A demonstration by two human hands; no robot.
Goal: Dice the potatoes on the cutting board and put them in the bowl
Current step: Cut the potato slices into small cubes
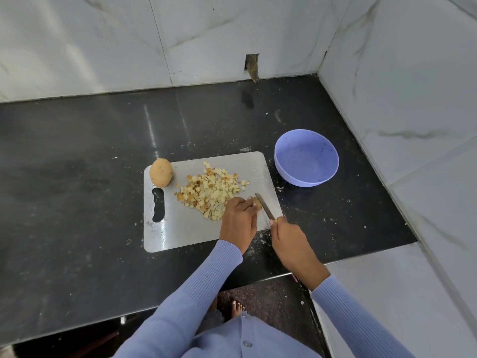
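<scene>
A grey cutting board lies on the black counter. A heap of diced potato covers its middle. One whole unpeeled potato stands at the board's far left corner. My left hand pinches a small potato piece against the board near its right edge. My right hand grips a knife by the handle, the blade resting just right of that piece. The lavender bowl sits right of the board and holds no potato.
Marble walls close the counter at the back and right, forming a corner behind the bowl. The counter's front edge runs below the board. Potato crumbs dot the counter around the board. Left of the board the black counter stretches wide.
</scene>
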